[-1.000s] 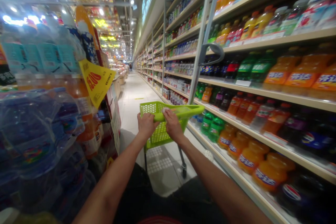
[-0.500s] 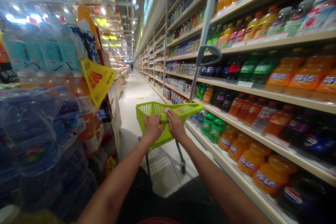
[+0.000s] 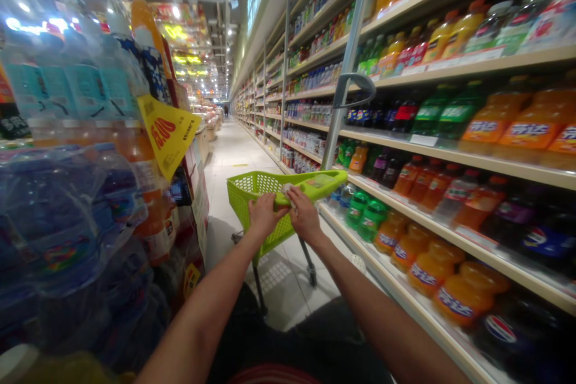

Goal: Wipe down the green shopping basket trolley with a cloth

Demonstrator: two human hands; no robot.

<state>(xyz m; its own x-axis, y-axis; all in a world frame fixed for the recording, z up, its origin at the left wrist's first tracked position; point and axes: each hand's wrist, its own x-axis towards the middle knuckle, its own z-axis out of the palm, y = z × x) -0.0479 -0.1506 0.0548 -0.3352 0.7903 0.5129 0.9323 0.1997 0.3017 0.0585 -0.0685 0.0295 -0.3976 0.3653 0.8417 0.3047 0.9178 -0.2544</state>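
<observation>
A lime-green shopping cart [image 3: 252, 187] stands in a supermarket aisle straight ahead of me. My left hand [image 3: 264, 215] is closed round its green handle bar [image 3: 317, 183] at the near rim. Beside it, my right hand [image 3: 305, 213] grips the same bar, with a small white scrap under its fingers that I cannot make out. Both forearms stretch forward from the bottom of the view. The cart's basket looks empty from here.
Shelves of soda bottles [image 3: 450, 126] run along the right, very close to my right arm. Shrink-wrapped bottle packs [image 3: 67, 204] with a yellow price sign [image 3: 168, 132] crowd the left. A white tiled floor [image 3: 234, 150] runs far ahead between them.
The cart and both hands have shifted a little to the left and its front has swung leftward. Both hands keep their grip on the handle.
</observation>
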